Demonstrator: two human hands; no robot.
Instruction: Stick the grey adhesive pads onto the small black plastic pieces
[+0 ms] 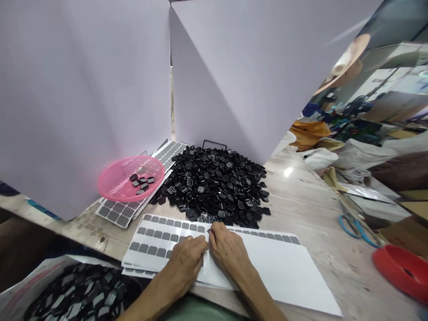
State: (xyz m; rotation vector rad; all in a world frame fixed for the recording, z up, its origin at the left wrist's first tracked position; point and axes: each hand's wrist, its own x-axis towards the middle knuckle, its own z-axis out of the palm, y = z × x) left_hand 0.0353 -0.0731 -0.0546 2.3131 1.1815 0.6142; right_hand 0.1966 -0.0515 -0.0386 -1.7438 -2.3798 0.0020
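Resting left hand [187, 255] and right hand [229, 248] side by side with fingers curled, unclear whether pinching, midway along the sheet [158, 235], equally near both and lying lengthwise left to right, nearside of the black pile [217, 183].

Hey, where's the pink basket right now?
In the head view, the pink basket is left of centre, just left of the pile of black pieces and partly over some gray-patched sheets.
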